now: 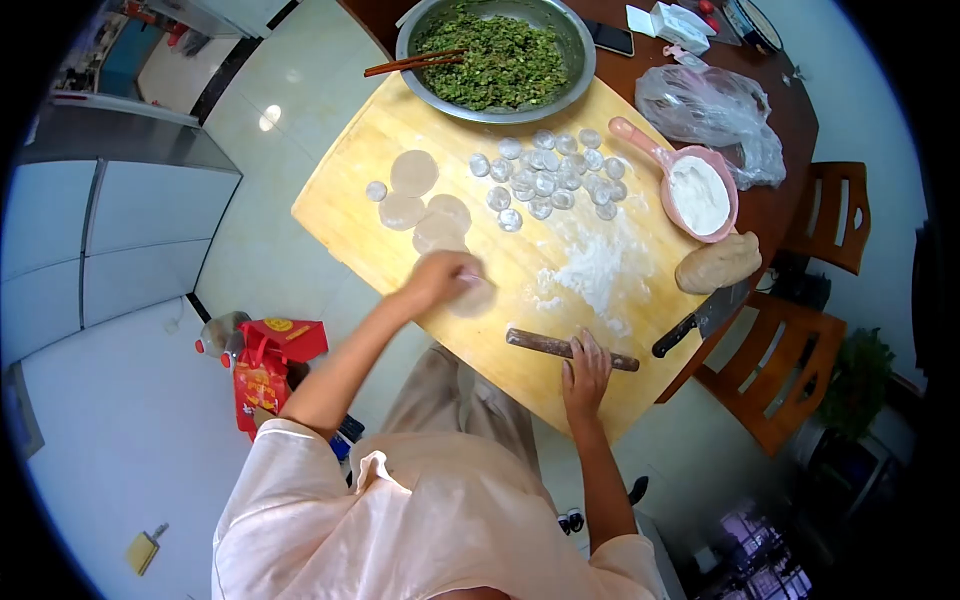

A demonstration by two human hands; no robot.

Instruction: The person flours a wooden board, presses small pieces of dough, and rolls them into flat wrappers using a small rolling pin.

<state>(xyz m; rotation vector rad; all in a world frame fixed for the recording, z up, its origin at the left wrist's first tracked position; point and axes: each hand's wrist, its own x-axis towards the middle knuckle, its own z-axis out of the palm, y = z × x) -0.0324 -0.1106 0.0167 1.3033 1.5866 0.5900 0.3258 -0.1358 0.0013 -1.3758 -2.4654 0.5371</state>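
My left hand (442, 279) is closed on the edge of a thin round dough wrapper (472, 297) near the board's front left edge; motion blurs it a little. Just behind it lie several flat wrappers (414, 173), some overlapping. My right hand (587, 371) rests with its fingers over a dark wooden rolling pin (545, 343), close to the pin's right end. Many small floured dough discs (543, 183) are grouped at the middle back of the wooden board (350, 170). Loose flour (598, 270) is spread between them and the pin.
A metal bowl (409, 60) of green filling with chopsticks (405, 65) stands at the back. To the right are a pink scoop of flour (699, 196), a dough lump (718, 264), a knife (703, 318) and a plastic bag (700, 105). Wooden chairs (770, 365) stand beyond.
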